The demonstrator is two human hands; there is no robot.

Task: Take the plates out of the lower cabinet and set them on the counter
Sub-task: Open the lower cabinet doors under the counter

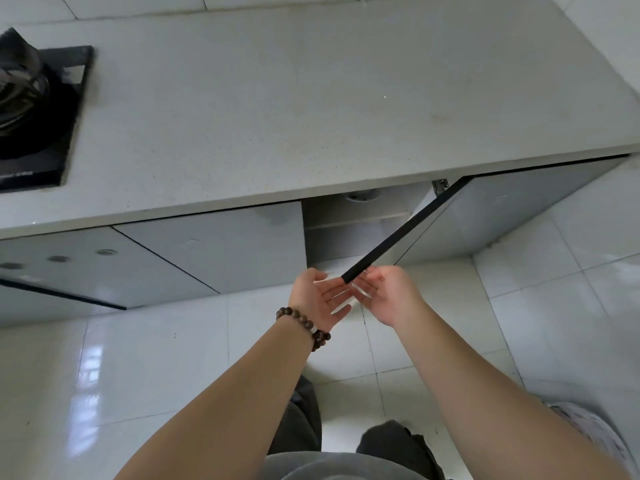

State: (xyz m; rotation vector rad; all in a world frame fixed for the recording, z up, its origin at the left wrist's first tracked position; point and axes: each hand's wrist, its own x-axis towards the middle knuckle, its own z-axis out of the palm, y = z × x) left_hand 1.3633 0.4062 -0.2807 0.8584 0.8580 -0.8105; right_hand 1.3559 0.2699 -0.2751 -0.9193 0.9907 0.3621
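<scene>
Standing bare, the pale speckled stone tabletop (311, 98) carries no plates. The grey lower cabinet door with a black top edge (408, 226) is swung open; inside, only shelves show, plates out of view. Both hands (320, 297) (388, 294) meet its free corner, fingers loosely spread, gripping nothing. All lifting remains.

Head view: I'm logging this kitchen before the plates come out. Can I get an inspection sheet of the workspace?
Surface: counter bare, pale, speckled.
Job's things: cabinet door swung open; plates not visible inside.
Clutter: nothing seen.
Hands: left hand open beside the door's edge; right hand at that edge, fingers loosely open.
Cables: nothing seen.
Surroundings: stove at the counter's left; glossy white floor tiles; bead bracelet on the left wrist.
</scene>
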